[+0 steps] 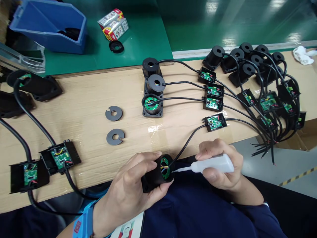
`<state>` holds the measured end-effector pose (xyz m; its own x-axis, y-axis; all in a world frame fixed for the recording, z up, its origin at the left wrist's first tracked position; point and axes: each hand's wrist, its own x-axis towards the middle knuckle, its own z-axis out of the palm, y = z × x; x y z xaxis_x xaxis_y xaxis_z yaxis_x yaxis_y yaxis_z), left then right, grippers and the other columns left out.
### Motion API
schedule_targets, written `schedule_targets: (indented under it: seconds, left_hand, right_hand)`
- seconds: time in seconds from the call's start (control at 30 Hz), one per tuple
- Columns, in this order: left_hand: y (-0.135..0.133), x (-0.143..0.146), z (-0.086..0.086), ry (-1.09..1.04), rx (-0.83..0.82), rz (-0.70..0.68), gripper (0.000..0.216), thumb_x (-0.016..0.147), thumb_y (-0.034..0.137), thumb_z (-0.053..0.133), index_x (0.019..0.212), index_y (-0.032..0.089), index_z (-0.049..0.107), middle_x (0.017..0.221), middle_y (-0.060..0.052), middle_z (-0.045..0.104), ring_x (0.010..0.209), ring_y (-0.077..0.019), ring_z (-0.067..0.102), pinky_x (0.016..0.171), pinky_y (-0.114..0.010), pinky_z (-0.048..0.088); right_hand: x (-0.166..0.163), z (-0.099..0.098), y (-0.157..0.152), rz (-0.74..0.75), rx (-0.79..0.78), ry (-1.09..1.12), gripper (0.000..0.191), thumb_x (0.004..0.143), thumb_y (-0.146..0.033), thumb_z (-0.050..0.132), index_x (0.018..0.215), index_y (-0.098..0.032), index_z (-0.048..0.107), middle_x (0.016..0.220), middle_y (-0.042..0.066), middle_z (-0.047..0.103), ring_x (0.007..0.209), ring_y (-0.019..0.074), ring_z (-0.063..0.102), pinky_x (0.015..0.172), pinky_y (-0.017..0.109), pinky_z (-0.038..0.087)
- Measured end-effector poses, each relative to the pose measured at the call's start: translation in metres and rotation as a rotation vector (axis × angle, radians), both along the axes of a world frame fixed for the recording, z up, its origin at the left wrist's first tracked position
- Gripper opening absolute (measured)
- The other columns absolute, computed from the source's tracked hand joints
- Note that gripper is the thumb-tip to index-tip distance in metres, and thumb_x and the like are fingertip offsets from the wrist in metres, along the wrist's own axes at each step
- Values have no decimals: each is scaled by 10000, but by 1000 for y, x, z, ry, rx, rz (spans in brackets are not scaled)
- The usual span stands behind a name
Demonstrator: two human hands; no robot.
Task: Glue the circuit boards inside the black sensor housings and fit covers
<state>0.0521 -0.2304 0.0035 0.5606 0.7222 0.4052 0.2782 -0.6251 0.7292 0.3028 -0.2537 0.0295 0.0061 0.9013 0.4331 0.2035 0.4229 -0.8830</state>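
My left hand point(135, 180) is wrapped round a black cylindrical housing point(151, 177), tilted so its open end faces right. Inside that end sits a round green circuit board point(164, 168) with thin coloured wires. In my right hand point(224, 168) is a white glue bottle point(213, 164), its thin nozzle pointing left, the tip at the rim of the housing. Whether the tip touches cannot be made out. A black cable runs from the housing to a small box with a green board point(215, 122). Two slotted black discs point(114, 113) point(115, 137) lie on the cardboard to the left.
Three similar housings point(156, 84) stand in a column ahead, cabled to small boxes point(206, 75). More housings point(241, 74) crowd the right, with loose cable ends over the edge. A blue bin point(49, 24), a small carton point(113, 24) and a black ring point(116, 47) are at the back left.
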Motion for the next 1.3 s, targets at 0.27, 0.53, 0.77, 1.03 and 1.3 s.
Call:
schedule_targets:
  seconds: [0.27, 0.53, 0.77, 1.03, 1.3]
  left_hand:
    - [0, -1, -1, 7, -23, -2, 673, 757, 155, 883, 1273, 213, 455, 1195, -133, 712, 1040, -243, 761, 843, -363, 668]
    - [1, 0, -1, 9, -4, -17, 661, 768, 132, 877, 1267, 179, 447, 1190, -134, 691, 1067, -212, 744, 887, -326, 655]
    - [2, 2, -1, 24, -9, -9, 672, 772, 150, 875, 1283, 192, 440, 1196, -126, 691, 1063, -217, 746, 879, -331, 658]
    - [1, 4, 2, 18, -133, 32, 684, 809, 242, 844, 1331, 220, 403, 1131, -97, 692, 1018, -243, 763, 844, -352, 666]
    - [4, 3, 5, 35, -329, 68, 613, 813, 338, 834, 1279, 234, 450, 1101, -91, 687, 979, -240, 768, 827, -334, 680]
  right_hand:
    - [1, -1, 0, 9, 16, -39, 156, 937, -346, 718, 992, -200, 704, 733, 30, 722, 494, 139, 622, 467, 270, 521]
    - [1, 1, 0, -2, 41, -41, 191, 945, -369, 718, 977, -181, 709, 719, 29, 713, 512, 125, 619, 457, 245, 485]
    - [2, 0, -1, -15, 30, -77, 225, 945, -416, 724, 978, -196, 699, 720, 30, 719, 517, 142, 636, 454, 262, 490]
    - [0, -1, 6, -42, 123, -137, 186, 976, -387, 674, 1021, -206, 680, 718, 32, 727, 516, 158, 649, 461, 275, 537]
    - [4, -9, -2, -23, 85, -114, 277, 959, -501, 687, 993, -228, 655, 684, 18, 702, 442, 128, 554, 436, 294, 477]
